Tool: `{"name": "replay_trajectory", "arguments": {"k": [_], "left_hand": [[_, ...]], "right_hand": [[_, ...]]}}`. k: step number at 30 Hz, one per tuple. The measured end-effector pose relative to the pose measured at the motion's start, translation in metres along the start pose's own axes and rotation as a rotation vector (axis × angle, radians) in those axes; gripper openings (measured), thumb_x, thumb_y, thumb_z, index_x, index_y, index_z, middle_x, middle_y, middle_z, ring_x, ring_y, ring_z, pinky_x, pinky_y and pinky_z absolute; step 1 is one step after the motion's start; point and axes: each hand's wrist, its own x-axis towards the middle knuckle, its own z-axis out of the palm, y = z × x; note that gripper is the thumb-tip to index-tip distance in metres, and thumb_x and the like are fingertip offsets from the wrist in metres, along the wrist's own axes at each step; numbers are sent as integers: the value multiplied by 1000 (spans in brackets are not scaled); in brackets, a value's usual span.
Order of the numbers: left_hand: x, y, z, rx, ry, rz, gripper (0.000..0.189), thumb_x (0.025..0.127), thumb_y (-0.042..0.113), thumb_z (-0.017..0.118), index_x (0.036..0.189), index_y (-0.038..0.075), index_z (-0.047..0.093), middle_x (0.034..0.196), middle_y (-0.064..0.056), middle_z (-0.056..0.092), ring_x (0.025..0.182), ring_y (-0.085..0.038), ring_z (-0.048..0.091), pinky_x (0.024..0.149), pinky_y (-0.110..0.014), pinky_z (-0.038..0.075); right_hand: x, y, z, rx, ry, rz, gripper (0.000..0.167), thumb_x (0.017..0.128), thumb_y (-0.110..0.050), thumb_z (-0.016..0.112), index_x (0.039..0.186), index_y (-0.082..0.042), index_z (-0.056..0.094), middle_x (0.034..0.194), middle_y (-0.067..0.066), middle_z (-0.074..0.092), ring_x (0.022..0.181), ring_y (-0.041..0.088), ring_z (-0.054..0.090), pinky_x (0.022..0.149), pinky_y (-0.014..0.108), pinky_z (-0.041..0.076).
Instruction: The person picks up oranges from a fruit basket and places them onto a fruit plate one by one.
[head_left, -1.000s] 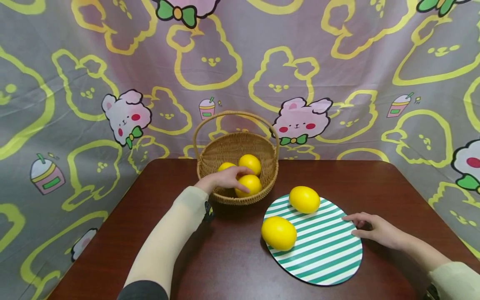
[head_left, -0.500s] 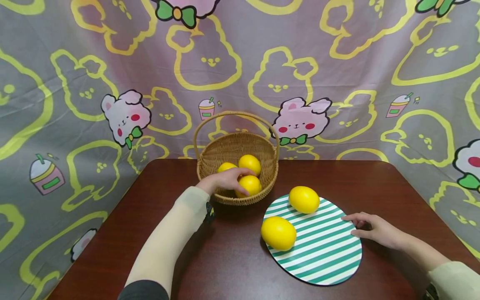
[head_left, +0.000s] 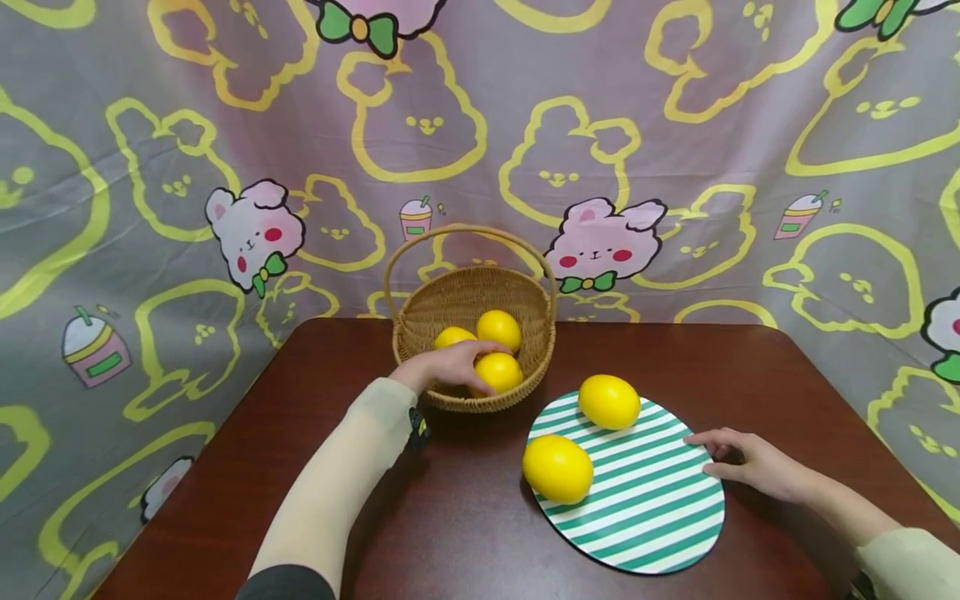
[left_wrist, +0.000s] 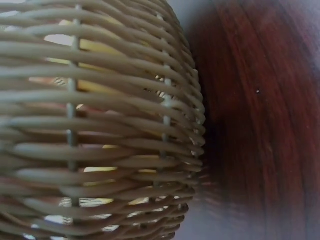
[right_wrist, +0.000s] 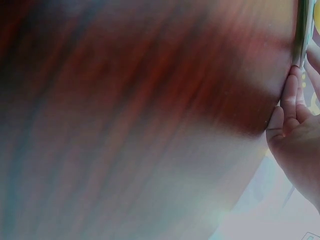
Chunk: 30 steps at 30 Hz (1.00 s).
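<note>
In the head view, my left hand point(head_left: 455, 364) reaches into a wicker basket point(head_left: 480, 402) and grips a yellow lemon point(head_left: 501, 372) near the front rim, thumb on the near side and fingers over the top. Two more lemons lie behind it, one point(head_left: 499, 331) at the back and another point(head_left: 453, 336) partly hidden by the hand. The left wrist view shows the basket's woven wall point(left_wrist: 100, 120), with yellow showing through the gaps. My right hand point(head_left: 757, 462) rests with relaxed fingers at the right edge of an oval green-and-white striped placemat point(head_left: 652, 508).
On the placemat sit two lemons, one point(head_left: 609, 402) at its far edge and one point(head_left: 558, 468) at its left edge. The basket's tall arched handle point(head_left: 468, 227) rises above its opening. A patterned curtain point(head_left: 675, 167) hangs behind the dark wooden table point(head_left: 450, 517).
The left hand and the lemon it grips have shifted very slightly down toward the basket's front rim. The right hand and the placemat look unchanged.
</note>
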Motion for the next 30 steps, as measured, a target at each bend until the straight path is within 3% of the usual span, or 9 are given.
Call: {"name": "replay_trajectory", "arguments": {"k": [5,13,24,30], "left_hand": [[-2,1,-1,-9,28,34,73,78,25,82,142,12,49,132,-5,55,107,-18,53,91,-35,42],[-6,2,-9,-73,100,55,78,76,28,84,143,16,47,131,-6,55,108,-19,54,89,-36,45],[-4,7,-18,-28,152,110,76,76,24,84,141,13,48,126,-9,58,105,-22,53,90,-37,43],[-3,12,-21,-49,158,97,77,75,26,85,142,15,47,128,-7,56,106,-21,53,90,-37,43]], "right_hand": [[-2,0,0,-2,10,-23,42,91,-18,68,127,1,58,96,-5,57,83,6,50,68,22,45],[-1,-2,0,-5,0,13,44,91,-22,69,128,0,58,99,-2,57,84,5,50,70,23,45],[-1,-4,0,-2,0,28,45,91,-23,69,128,0,58,99,-2,59,84,5,51,71,23,46],[-2,-3,0,6,-2,15,44,91,-22,68,128,1,58,98,-3,59,84,6,51,70,23,45]]}}
